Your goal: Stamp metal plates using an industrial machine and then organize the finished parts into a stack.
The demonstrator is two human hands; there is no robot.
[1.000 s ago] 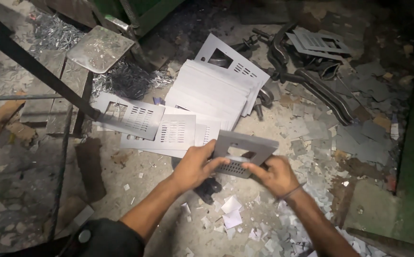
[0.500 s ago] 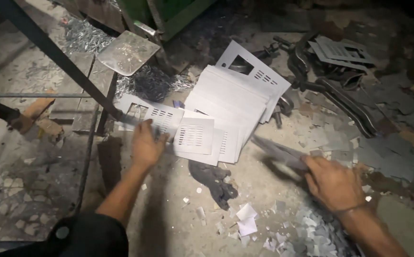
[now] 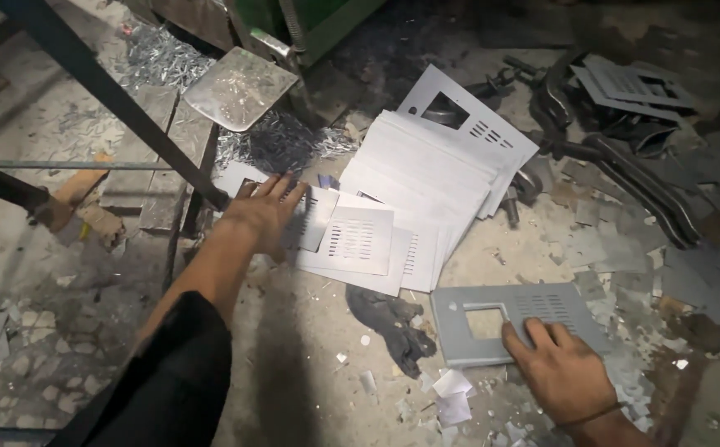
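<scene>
My left hand [image 3: 262, 211] lies spread and flat on a pale slotted sheet-metal panel [image 3: 352, 240] at the left of the far stack. My right hand [image 3: 560, 370], fingers splayed, presses a grey metal plate with a rectangular cut-out [image 3: 492, 323] onto the near right floor, beside a dark crumpled rag [image 3: 393, 319].

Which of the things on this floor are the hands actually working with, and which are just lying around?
In hand:
- left hand on the pale slotted sheets
- right hand on the grey panel with a rectangular cutout
- stack of white panels

Lying about:
- dark rag
- metal shavings
- black bent bars
- paper scraps
</scene>
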